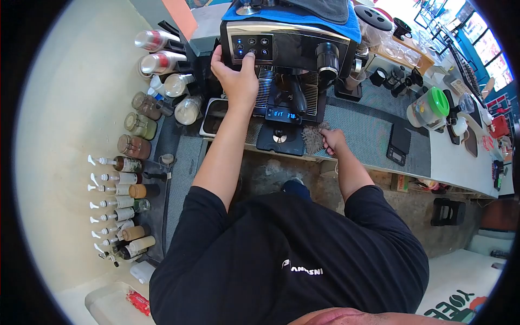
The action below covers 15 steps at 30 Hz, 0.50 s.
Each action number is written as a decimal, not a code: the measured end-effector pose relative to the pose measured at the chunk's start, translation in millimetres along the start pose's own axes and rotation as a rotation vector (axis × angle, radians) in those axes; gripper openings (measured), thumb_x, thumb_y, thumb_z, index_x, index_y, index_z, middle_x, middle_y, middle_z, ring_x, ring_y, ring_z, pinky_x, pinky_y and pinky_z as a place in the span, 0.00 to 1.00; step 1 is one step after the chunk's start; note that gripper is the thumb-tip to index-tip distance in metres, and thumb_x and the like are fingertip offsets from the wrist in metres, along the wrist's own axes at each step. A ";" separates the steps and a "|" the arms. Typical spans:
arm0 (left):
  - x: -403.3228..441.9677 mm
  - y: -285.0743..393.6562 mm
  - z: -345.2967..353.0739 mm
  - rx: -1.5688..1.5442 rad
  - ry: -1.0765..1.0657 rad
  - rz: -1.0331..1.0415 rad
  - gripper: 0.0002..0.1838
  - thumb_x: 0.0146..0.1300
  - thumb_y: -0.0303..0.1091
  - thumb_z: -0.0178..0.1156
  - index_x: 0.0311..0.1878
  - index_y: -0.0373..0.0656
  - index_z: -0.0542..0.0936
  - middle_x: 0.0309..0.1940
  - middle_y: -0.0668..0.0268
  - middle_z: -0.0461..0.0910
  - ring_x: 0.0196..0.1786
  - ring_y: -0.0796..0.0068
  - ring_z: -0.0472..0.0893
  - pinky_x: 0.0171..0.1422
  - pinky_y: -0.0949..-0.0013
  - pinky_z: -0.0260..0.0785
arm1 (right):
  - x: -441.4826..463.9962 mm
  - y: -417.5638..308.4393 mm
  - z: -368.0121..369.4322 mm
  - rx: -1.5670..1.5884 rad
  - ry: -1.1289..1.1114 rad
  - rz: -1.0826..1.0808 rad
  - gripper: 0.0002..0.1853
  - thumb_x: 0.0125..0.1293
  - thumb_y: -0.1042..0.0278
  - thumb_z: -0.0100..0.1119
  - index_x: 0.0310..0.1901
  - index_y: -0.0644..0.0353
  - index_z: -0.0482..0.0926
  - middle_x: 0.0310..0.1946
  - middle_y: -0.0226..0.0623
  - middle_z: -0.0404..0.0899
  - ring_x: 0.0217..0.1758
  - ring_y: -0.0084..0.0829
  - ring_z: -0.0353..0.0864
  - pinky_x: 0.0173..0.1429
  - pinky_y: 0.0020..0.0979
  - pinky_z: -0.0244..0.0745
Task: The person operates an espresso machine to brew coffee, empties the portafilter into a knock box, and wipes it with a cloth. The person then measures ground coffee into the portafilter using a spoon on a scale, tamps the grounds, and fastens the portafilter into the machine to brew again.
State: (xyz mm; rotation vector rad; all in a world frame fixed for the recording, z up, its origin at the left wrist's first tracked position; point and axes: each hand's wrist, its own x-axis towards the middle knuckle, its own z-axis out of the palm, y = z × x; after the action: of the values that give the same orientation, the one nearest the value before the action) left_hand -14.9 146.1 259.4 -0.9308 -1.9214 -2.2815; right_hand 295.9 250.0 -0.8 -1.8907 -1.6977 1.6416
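My left hand (237, 81) reaches up to the espresso machine (295, 40). Its thumb presses on or just covers a lower button of the lit control panel (252, 47), while the fingers rest apart at the machine's left side. In my right hand (334, 141), the fingers close on a shaggy grey-brown cloth (312, 138) at the counter's front edge. A portafilter (296, 95) is under the machine's front, handle towards me. Below it, a small scale (283, 115) shows lit blue digits. A black tamping mat with a round metal tamper (279, 136) lies in front.
Pump bottles (122, 163) and jars (135, 146) line the left side, with stacked cups (157, 40) behind. A coffee grinder (374, 21) stands right of the machine. Further right are a black scale (400, 143) and a green-lidded tub (428, 108).
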 end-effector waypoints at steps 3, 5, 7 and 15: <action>-0.2 1.4 0.1 -0.011 -0.003 -0.004 0.41 0.70 0.32 0.76 0.80 0.32 0.66 0.72 0.53 0.69 0.73 0.63 0.74 0.82 0.60 0.66 | 0.1 0.4 0.3 0.007 0.003 0.006 0.29 0.75 0.42 0.68 0.25 0.61 0.82 0.18 0.38 0.82 0.12 0.36 0.79 0.17 0.43 0.76; -0.2 2.2 0.0 -0.013 -0.003 -0.008 0.41 0.70 0.32 0.76 0.80 0.32 0.66 0.72 0.53 0.69 0.73 0.63 0.73 0.82 0.60 0.65 | -0.2 -0.1 0.5 0.013 0.002 0.009 0.29 0.75 0.42 0.69 0.25 0.61 0.82 0.18 0.38 0.82 0.12 0.36 0.78 0.17 0.43 0.76; -0.6 3.9 -0.2 -0.009 -0.003 -0.013 0.41 0.70 0.32 0.76 0.80 0.32 0.66 0.73 0.53 0.69 0.74 0.62 0.73 0.83 0.59 0.65 | -0.6 -0.3 0.5 0.020 0.002 0.007 0.29 0.75 0.43 0.69 0.25 0.61 0.82 0.18 0.38 0.82 0.12 0.36 0.78 0.17 0.43 0.75; -2.2 7.4 -0.3 -0.021 -0.003 -0.017 0.41 0.70 0.32 0.76 0.80 0.32 0.65 0.73 0.53 0.68 0.75 0.62 0.73 0.83 0.60 0.64 | -1.2 -0.2 0.5 0.011 0.009 0.004 0.28 0.75 0.44 0.68 0.25 0.61 0.82 0.19 0.38 0.82 0.12 0.35 0.78 0.17 0.43 0.76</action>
State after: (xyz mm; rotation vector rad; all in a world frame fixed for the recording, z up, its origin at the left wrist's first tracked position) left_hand -10.4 143.2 265.1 -0.9246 -1.9180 -2.3154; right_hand 295.7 248.8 -0.2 -1.8951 -1.6787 1.6381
